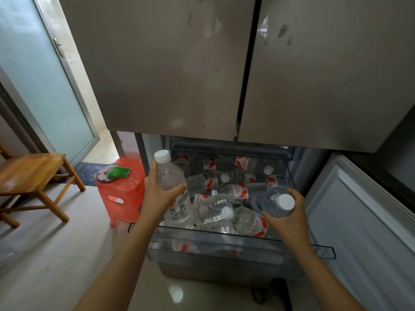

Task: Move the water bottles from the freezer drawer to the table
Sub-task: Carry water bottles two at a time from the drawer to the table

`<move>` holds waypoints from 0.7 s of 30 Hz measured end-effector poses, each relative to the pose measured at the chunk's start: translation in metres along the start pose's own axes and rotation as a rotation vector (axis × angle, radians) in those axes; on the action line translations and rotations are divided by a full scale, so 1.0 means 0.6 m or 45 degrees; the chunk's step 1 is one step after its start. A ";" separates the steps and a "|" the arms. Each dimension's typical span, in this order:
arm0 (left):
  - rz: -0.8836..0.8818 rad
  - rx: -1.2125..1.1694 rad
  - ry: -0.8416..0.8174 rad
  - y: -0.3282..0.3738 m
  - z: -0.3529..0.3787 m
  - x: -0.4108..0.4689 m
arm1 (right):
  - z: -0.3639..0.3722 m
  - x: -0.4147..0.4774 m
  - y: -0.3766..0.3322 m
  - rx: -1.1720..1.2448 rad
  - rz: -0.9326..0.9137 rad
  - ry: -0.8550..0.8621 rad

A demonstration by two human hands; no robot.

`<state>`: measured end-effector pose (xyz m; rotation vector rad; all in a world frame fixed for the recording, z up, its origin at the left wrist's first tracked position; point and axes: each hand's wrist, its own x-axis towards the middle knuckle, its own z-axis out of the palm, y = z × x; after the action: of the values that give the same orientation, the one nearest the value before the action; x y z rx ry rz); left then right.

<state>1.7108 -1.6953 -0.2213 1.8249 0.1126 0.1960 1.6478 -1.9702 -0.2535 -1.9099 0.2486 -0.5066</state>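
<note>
**Two bottles in hand above the open freezer drawer**

The left hand (160, 191) holds a clear bottle (168, 173) upright. Its fingers and thumb are curled round the middle of the body, the white cap is on top, and no label shows. This bottle is raised above the left side of the drawer (224, 249).

The right hand (286, 217) grips a second bottle (268, 202) near its shoulder, with the fingers wrapped round from below and behind. This one is tilted, its white cap points toward the camera, and it has a bluish label. It is just above the pile at the right front of the drawer.

The drawer is clear plastic and is pulled out beneath two closed fridge doors (168, 63). A heap of other bottles (211, 182) fills it. They lie on their sides and across one another, with caps pointing in different directions. Most have red-and-white labels and white caps. A few more show through the front wall of the drawer.

A white panel (359, 221) stands open to the right of the drawer. To the left, a red stool (125, 194) sits on the floor (56, 254), just beside the fridge. A round dark item and a green item (119, 172) lie on top of the stool. Farther left is a wooden seat (29, 173), with a frosted glass door (38, 75) behind it.
</note>
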 end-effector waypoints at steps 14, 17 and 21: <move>-0.074 -0.213 0.107 -0.036 0.008 -0.012 | 0.004 -0.003 -0.004 -0.011 0.015 -0.001; -0.062 -0.210 0.045 -0.030 0.006 -0.013 | 0.004 -0.002 -0.002 -0.010 0.012 0.014; 0.070 -0.100 -0.059 -0.019 0.018 -0.020 | 0.003 -0.006 -0.009 -0.036 -0.046 0.079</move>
<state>1.7014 -1.7045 -0.2358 1.7545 0.0217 0.1938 1.6451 -1.9654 -0.2499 -1.9311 0.2634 -0.5895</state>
